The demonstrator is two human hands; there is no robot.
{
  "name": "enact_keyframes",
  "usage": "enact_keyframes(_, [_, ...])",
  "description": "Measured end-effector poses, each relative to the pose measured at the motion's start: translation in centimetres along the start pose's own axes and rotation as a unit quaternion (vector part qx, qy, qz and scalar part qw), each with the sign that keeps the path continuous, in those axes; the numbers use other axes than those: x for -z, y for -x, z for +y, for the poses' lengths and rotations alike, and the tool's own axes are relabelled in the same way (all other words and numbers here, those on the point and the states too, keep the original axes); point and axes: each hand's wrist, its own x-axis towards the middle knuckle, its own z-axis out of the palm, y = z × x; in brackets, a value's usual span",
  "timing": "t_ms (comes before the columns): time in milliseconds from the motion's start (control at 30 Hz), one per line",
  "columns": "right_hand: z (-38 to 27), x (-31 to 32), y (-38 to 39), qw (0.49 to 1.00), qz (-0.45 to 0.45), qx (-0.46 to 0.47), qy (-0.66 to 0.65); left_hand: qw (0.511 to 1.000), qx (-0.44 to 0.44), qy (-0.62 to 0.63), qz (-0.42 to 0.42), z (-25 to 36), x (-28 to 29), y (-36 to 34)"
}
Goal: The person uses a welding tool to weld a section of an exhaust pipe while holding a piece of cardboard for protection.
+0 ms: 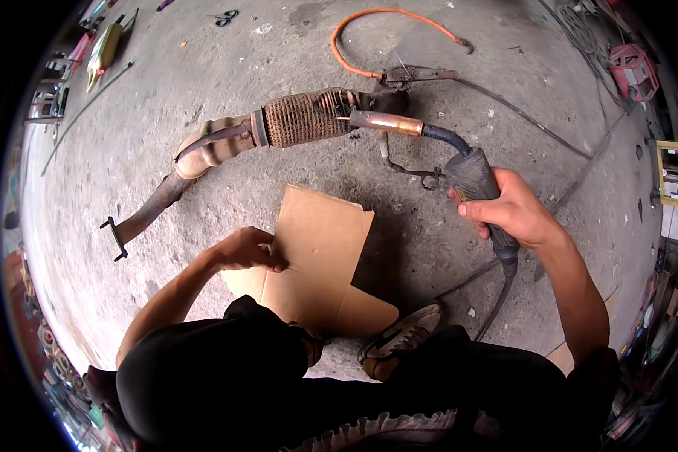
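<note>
In my right hand [505, 211] is a welding torch [474, 177], its dark grey handle wrapped by my fingers. The copper-coloured nozzle [399, 123] points left, its tip over or close to the right end of a rusty exhaust pipe [222, 147]; I cannot tell whether they touch. A braided flexible section [301, 119] forms the pipe's right part. My left hand [248, 249] pinches the left edge of a folded piece of brown cardboard [320, 241], held up in front of my knees. An electrode holder or clamp [422, 74] with an orange cable [340, 45] lies beyond the pipe.
Cables cross the concrete floor [226, 68] on the right. Scissors [224, 18] lie at the far left-centre, and a yellowish long object [104, 54] lies at the upper left. A red box-shaped machine [633, 74] and a yellow-framed object [676, 173] stand at the right. My shoe [407, 335] is near the cardboard.
</note>
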Motion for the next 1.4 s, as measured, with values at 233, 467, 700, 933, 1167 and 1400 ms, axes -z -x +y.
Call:
enact_keyframes(233, [0.7,-0.1,-2.4,0.997,0.070,0.031,0.024,0.990,-0.109,0.089,0.007,2.3,-0.3,3.9])
enact_keyframes(467, [1.8,-0.9,-3.1,0.992,0.085,0.045,0.085,0.988,-0.099,0.109,0.044,3.6,0.0,5.4])
enact_keyframes(700, [2.0,-1.2,-3.5,0.986,0.112,0.069,0.098,0.981,-0.128,0.133,0.053,3.2,-0.6,5.1])
enact_keyframes(933, [2.1,-1.4,-4.0,0.984,0.115,0.062,0.122,0.964,-0.156,0.196,0.088,3.4,0.6,5.8])
enact_keyframes(1167, [1.7,-1.8,-4.1,0.977,0.129,0.067,0.159,0.943,-0.164,0.221,0.185,2.5,4.5,8.4])
enact_keyframes(1400, [1.5,-2.2,-3.7,0.961,0.165,0.058,0.212,0.894,-0.189,0.300,0.276,-0.2,8.4,10.6])
